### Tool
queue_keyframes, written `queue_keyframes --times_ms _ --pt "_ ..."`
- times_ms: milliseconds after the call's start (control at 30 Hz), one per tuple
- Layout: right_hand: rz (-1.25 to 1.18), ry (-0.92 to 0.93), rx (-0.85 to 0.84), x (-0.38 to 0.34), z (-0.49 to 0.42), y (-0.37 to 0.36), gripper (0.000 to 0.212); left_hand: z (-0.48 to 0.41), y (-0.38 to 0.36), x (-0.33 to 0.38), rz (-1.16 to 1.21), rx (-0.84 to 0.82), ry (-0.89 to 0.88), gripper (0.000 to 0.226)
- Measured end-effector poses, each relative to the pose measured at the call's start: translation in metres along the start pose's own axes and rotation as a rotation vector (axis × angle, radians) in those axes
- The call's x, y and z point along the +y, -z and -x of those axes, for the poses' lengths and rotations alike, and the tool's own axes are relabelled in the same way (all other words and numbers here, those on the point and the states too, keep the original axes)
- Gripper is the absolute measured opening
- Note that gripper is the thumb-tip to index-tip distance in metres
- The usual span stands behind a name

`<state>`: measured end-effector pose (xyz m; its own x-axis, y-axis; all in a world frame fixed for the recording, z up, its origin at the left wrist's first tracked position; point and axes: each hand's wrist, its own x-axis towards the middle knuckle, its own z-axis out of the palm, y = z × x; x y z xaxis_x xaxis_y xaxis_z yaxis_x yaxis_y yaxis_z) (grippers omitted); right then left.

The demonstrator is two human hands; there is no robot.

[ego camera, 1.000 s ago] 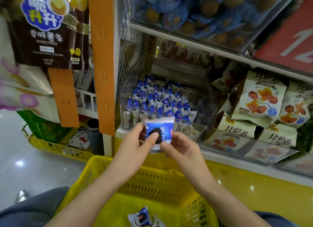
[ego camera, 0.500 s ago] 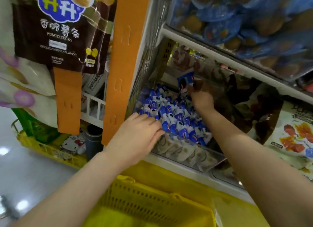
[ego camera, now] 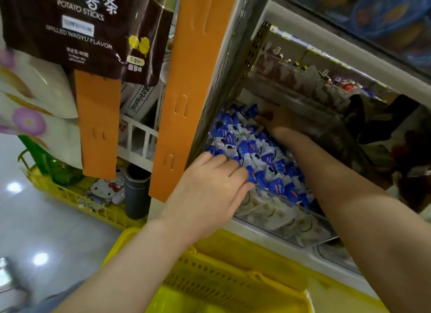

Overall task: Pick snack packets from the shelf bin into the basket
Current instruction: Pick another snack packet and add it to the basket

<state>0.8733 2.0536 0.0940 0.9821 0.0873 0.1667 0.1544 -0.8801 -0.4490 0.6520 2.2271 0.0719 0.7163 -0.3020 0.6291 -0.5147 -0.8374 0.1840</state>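
Observation:
A clear shelf bin (ego camera: 283, 221) holds several small blue-and-white snack packets (ego camera: 254, 152). My left hand (ego camera: 210, 193) lies flat at the bin's front left, fingertips on the packets, holding nothing. My right hand (ego camera: 278, 122) reaches deep to the shaded back of the bin, fingers curled down among the packets. I cannot tell whether it grips one. The yellow basket (ego camera: 233, 280) sits directly below my arms, with only its rim and perforated wall in view.
An orange shelf upright (ego camera: 186, 91) stands just left of the bin. A brown potato sticks bag (ego camera: 88, 27) hangs at the upper left. Another yellow basket (ego camera: 70, 196) rests on the floor at left. Dark snack bags (ego camera: 384, 130) fill the neighbouring bin at right.
A second ago both hands held one packet over the basket. The right hand then carried it up to the back of the bin and now rests low among the packets. The left hand moved onto the bin's front.

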Motion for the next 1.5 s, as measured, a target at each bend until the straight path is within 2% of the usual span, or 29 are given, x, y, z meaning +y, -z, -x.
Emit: queue_keyframes --times_ms 167,267,333,367,467,700,900,1067,1133,1200,1267,1367,1433,1500 --pt "0.129 0.044 -0.121 0.013 0.000 0.007 0.024 0.000 -0.002 0.000 0.011 -0.001 -0.001 0.031" --pt "0.083 0.065 0.026 0.012 0.003 0.009 0.028 0.001 -0.003 0.001 0.016 0.007 0.000 0.031" --pt "0.058 0.016 0.178 0.015 0.002 0.015 0.027 0.001 -0.002 0.001 0.021 0.008 0.000 0.031" --pt "0.085 -0.013 0.193 0.019 0.002 0.018 0.027 0.001 -0.003 0.001 0.025 0.009 0.000 0.031" --pt "0.184 -0.083 0.104 0.028 0.002 0.024 0.026 0.000 -0.002 0.000 0.024 0.003 0.003 0.031" --pt "0.192 -0.056 -0.053 0.025 0.001 0.023 0.027 0.000 -0.001 0.000 0.024 -0.005 0.005 0.032" --pt "0.236 -0.071 0.028 0.015 0.006 0.023 0.023 0.000 -0.001 0.001 0.036 -0.008 0.011 0.032" --pt "0.062 -0.132 0.340 -0.006 0.026 0.042 0.026 0.001 0.000 0.001 0.035 -0.038 0.007 0.032" --pt "-0.050 -0.089 0.422 -0.019 0.044 0.052 0.025 0.001 0.004 0.002 0.030 -0.078 0.004 0.035" --pt "-0.131 -0.015 0.442 -0.032 0.069 0.061 0.023 0.001 0.007 0.006 0.060 -0.117 0.034 0.035" --pt "-0.230 0.060 0.444 -0.042 0.101 0.065 0.015 0.005 0.009 0.010 0.136 -0.101 0.084 0.026" --pt "-0.370 0.153 0.423 -0.053 0.154 0.066 0.004 0.011 0.014 0.021 0.258 0.026 0.163 0.020" --pt "-0.425 0.199 0.409 -0.059 0.189 0.065 0.003 0.013 0.020 0.033 0.439 0.116 0.257 0.025" --pt "-0.442 0.251 0.371 -0.063 0.222 0.061 0.007 0.017 0.024 0.047 0.673 0.109 0.351 0.030"
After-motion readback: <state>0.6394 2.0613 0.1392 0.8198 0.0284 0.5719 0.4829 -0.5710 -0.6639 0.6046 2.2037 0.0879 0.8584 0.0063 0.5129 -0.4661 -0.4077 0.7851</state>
